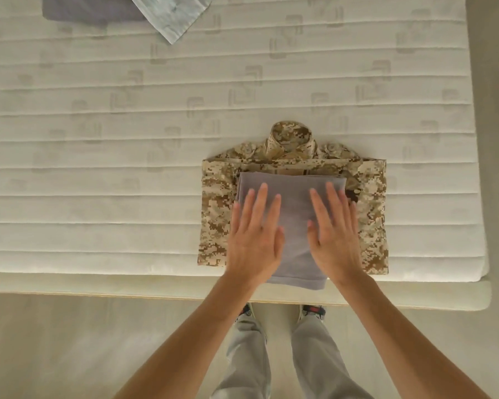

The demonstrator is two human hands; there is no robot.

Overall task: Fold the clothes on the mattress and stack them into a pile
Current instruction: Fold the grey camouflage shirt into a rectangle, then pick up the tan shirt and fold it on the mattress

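A bare quilted mattress [127, 168] fills the view, its near edge running just above the pale floor where the person stands. Close to the near right corner lies a folded camouflage shirt [216, 214], collar toward the far side, and on top of it a folded grey garment [296, 203] whose near end hangs slightly past the shirt toward the mattress edge. So the pile is begun, two pieces deep. What is left appears to lie at the far left edge: a purple-grey cloth [90, 8], seemingly flat, and a light blue piece [173, 15] draped partly over it, both cut off by the frame, so whether more waits beyond cannot be told. The task looks roughly half done at best.

Both hands lie flat on the grey garment, holding nothing. The left hand [254, 234] rests on its left half, fingers straight and a little spread; the right hand [336, 231] lies likewise on its right half, palm down. They seem to be smoothing or pressing the piece onto the pile.
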